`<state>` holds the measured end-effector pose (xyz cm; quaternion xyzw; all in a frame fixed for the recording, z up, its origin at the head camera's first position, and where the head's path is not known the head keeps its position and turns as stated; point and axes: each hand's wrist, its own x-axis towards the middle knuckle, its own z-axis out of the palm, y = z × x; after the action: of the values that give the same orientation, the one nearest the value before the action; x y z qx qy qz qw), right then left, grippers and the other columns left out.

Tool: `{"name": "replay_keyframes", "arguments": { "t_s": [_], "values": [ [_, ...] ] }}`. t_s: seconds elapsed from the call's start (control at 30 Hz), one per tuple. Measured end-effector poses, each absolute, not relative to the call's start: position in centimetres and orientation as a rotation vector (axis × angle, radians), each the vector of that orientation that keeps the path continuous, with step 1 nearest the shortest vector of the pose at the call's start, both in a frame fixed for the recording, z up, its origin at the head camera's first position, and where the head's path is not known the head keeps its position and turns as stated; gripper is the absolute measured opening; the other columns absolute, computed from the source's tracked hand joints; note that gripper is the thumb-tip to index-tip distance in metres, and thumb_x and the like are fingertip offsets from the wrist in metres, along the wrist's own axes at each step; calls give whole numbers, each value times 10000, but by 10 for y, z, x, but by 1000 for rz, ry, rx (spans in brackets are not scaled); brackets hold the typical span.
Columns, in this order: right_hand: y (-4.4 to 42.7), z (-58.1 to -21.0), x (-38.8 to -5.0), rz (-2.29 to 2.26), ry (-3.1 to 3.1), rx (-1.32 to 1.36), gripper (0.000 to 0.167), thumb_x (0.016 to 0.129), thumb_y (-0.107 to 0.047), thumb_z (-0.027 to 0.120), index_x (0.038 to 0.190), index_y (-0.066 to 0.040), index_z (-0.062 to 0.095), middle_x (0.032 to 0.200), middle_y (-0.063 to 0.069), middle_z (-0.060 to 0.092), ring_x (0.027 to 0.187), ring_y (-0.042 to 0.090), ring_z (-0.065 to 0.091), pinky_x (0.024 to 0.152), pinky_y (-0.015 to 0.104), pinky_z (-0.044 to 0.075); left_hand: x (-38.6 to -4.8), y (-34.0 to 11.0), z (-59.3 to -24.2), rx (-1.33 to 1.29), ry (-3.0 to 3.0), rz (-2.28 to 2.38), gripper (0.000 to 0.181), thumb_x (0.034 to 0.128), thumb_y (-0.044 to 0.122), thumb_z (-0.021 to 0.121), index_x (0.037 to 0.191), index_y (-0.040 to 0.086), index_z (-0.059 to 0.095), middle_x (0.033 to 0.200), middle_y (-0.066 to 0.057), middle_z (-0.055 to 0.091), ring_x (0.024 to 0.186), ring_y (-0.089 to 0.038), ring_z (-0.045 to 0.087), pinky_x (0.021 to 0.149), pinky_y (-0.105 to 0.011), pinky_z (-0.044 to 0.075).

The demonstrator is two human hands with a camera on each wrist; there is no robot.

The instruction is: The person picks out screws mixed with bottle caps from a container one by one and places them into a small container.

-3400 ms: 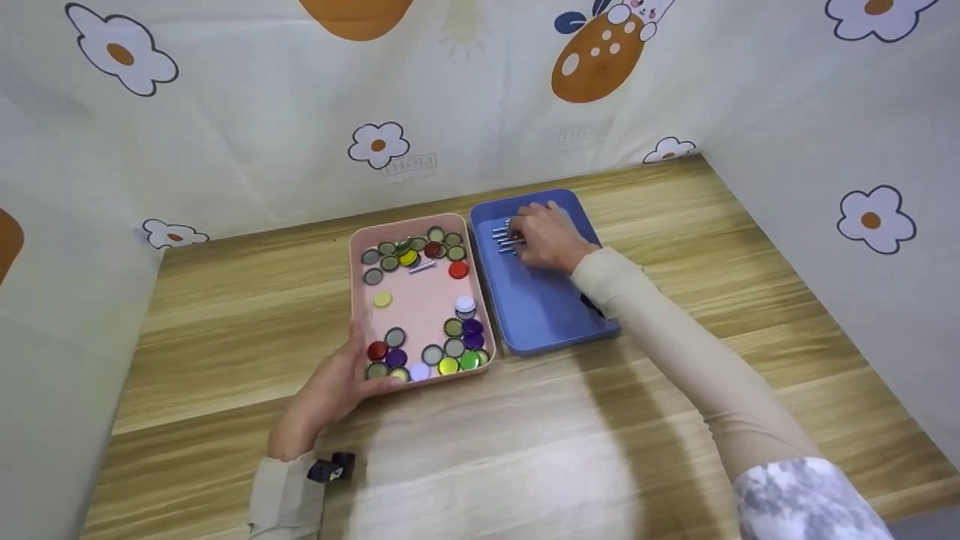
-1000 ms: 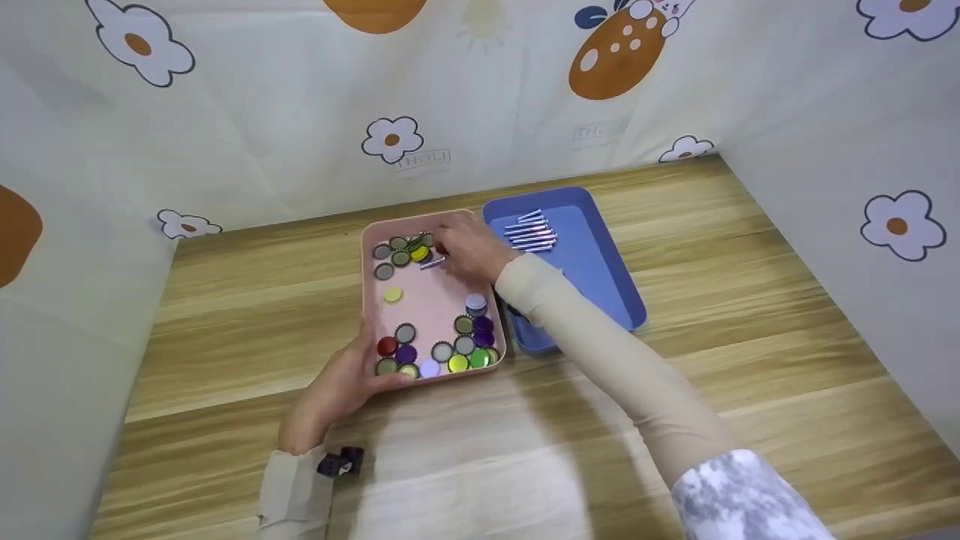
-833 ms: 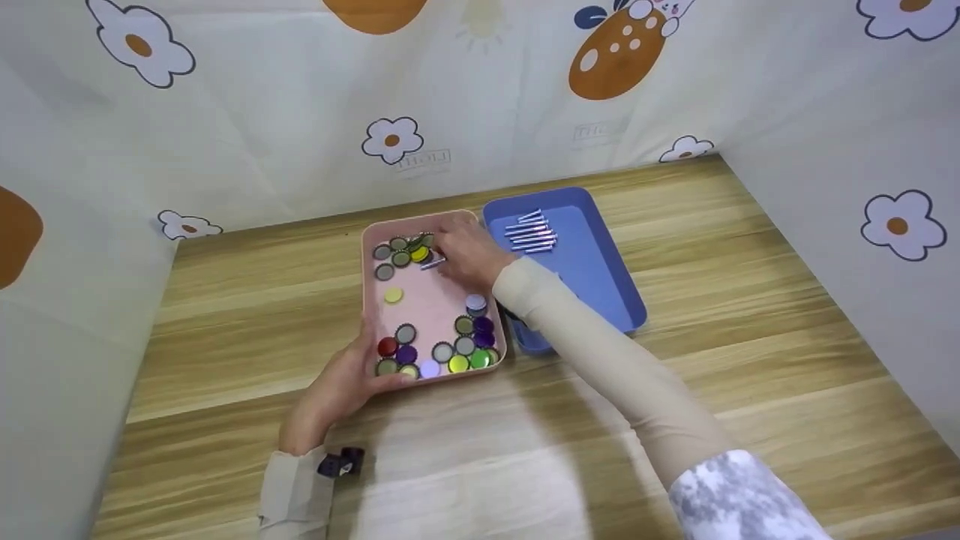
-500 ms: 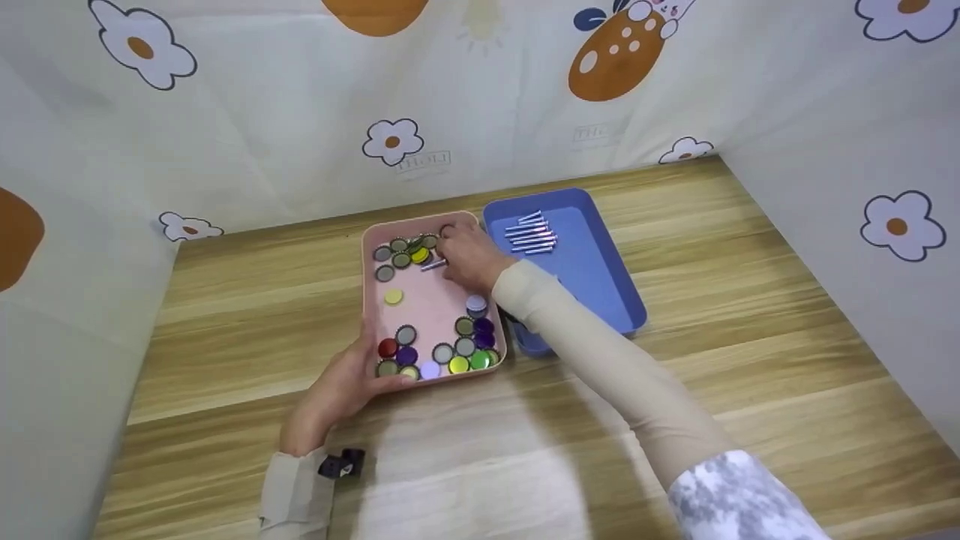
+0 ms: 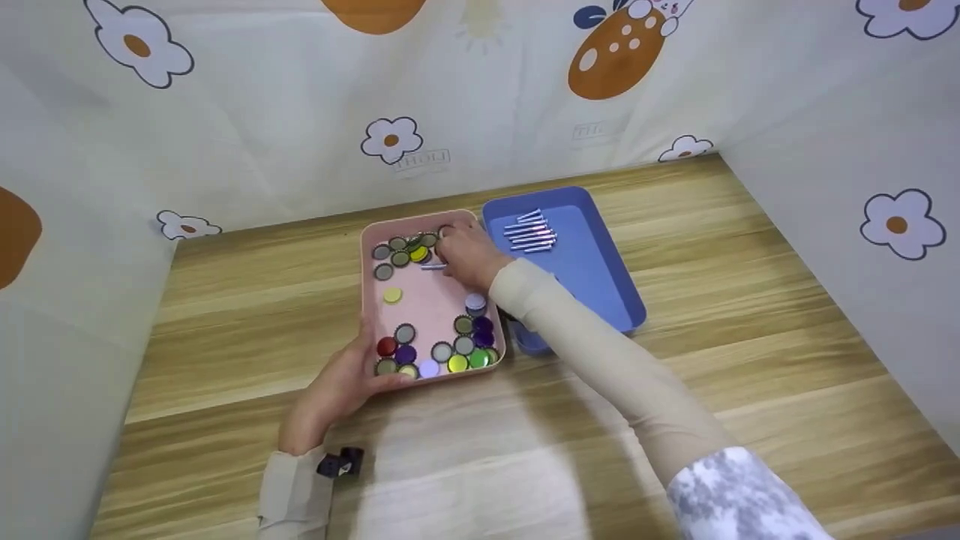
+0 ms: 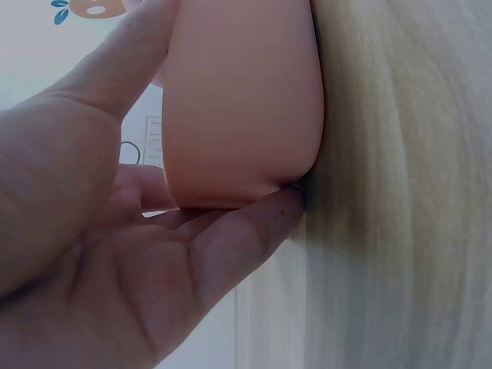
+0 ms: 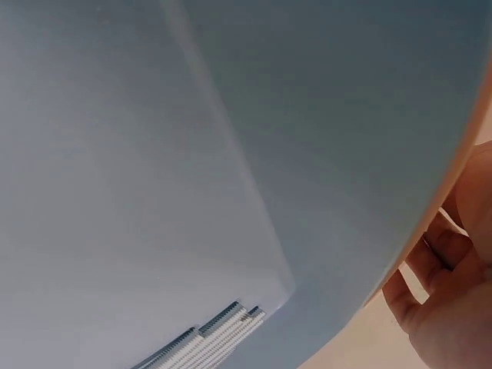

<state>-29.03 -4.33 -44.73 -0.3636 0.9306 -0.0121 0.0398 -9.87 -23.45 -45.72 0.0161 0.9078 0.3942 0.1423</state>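
Note:
My left hand (image 5: 341, 382) grips the near-left corner of a pink tray (image 5: 424, 315), thumb on the front rim and fingers along the left wall. In the left wrist view, a fingertip reaches under the tray's bottom edge. Bottle caps (image 5: 442, 351) of several colours lie in groups at the tray's two ends. My right hand (image 5: 471, 259) is inside the tray's far-right part, fingers bent, pinching the end of a silver screw (image 5: 430, 267) whose other end sticks out to the left. The fingertips hide that grip, and the hand covers some caps.
Close against the pink tray's right side stands a blue tray (image 5: 600, 277), with several silver screws (image 5: 531, 234) lying in a row at its far-left end. My right forearm crosses above it. A printed cloth wall (image 5: 300, 165) rises behind the wooden table (image 5: 247, 322).
My right hand has moved from the screws in the blue tray to the pink tray. The screw at its fingers has just turned slightly. My left hand keeps its hold.

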Motion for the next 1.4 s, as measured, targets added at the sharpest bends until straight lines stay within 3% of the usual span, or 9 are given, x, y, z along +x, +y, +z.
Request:
{"name": "replay_keyframes", "arguments": {
  "t_s": [0.17, 0.33, 0.63, 0.9, 1.13, 1.23, 1.4],
  "values": [
    [-43, -447, -289, -56, 2843, -1109, 212, 932, -259, 715, 987, -57, 747, 1124, 119, 701, 1173, 330, 584, 1161, 472, 337, -98, -234, -456, 27, 2608, 1139, 1213, 829, 396, 807, 1599, 47, -62, 1637, -252, 225, 1499, -369, 312, 1250, -524, 187],
    [-42, -447, -288, -137, 2844, -1115, 152, 935, -171, 674, 939, -36, 743, 1035, 125, 735, 1068, 337, 654, 1138, 482, 380, -98, -234, -457, 43, 2621, 1134, 1222, 827, 396, 807, 1601, 59, -76, 1623, -265, 250, 1487, -378, 329, 1247, -527, 202],
    [-37, -443, -290, -408, 2787, -1102, 117, 901, -99, 699, 963, -13, 751, 967, 120, 760, 896, 272, 700, 841, 375, 578, -99, -233, -458, 51, 2629, 1127, 1217, 833, 357, 810, 1597, 47, -85, 1616, -270, 259, 1487, -384, 323, 1249, -518, 198],
    [-24, -437, -297, -530, 2736, -1129, 172, 913, -159, 728, 1001, -12, 750, 988, 105, 758, 834, 206, 666, 783, 320, 575, -99, -233, -457, 38, 2634, 1108, 1207, 824, 387, 812, 1615, 130, -63, 1604, -251, 320, 1463, -369, 380, 1240, -541, 227],
    [-5, -425, -305, -559, 2728, -1093, 131, 888, -74, 705, 999, -24, 755, 952, 109, 751, 803, 182, 610, 739, 307, 535, -100, -233, -456, -14, 2575, 1145, 1205, 829, 382, 809, 1615, 165, -78, 1638, -192, 286, 1499, -327, 333, 1253, -536, 173],
    [3, -424, -308, -592, 2707, -1070, 124, 896, -82, 708, 998, -25, 750, 937, 106, 743, 783, 167, 583, 704, 282, 498, -100, -233, -457, -2, 2585, 1141, 1209, 831, 391, 804, 1613, 158, -88, 1634, -202, 291, 1494, -334, 341, 1249, -539, 185],
    [11, -426, -309, -634, 2702, -1040, 142, 899, -112, 730, 997, -12, 751, 947, 126, 755, 782, 172, 623, 717, 299, 553, -99, -233, -457, 29, 2599, 1133, 1213, 833, 390, 802, 1610, 128, -92, 1633, -221, 278, 1486, -353, 352, 1245, -537, 203]
  ]
}}
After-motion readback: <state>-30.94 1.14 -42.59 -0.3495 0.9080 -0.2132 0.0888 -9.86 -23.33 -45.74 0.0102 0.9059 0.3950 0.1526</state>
